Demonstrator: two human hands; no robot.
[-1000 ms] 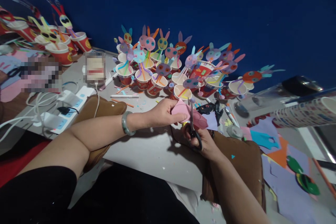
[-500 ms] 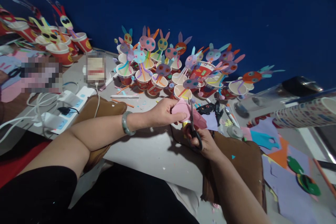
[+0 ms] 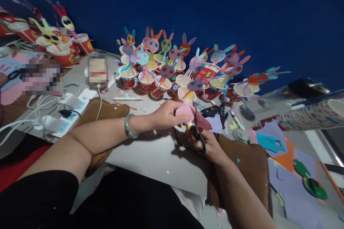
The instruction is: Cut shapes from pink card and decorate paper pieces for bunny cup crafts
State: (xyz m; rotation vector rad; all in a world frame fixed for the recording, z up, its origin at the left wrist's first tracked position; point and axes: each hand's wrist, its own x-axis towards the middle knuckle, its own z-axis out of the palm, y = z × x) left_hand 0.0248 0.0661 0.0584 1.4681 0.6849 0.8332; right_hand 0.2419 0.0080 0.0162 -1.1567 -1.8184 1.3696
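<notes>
My left hand (image 3: 169, 115) pinches a piece of pink paper (image 3: 185, 112) between thumb and fingers, held above the table. Black-handled scissors (image 3: 199, 136) sit in my right hand (image 3: 211, 146), its fingers through the loops. Their blades point away from me and lie against the right part of the paper, where a darker, shaded flap hangs down. How far the blades are parted cannot be made out. Just beyond the paper stands a paper cup (image 3: 187, 94) with a paper animal head on it.
Several red cups with rabbit-like paper heads (image 3: 142, 56) line the blue wall. At left are a power strip (image 3: 77, 109) with cables and a co-worker's hand near paper. A brown cushion (image 3: 242, 171) lies under my right forearm; stacked cups (image 3: 309, 116) and coloured sheets (image 3: 295, 193) are at right.
Almost nothing differs. The scissors and the right edge of the pink paper have shifted very slightly; both hands keep their hold.
</notes>
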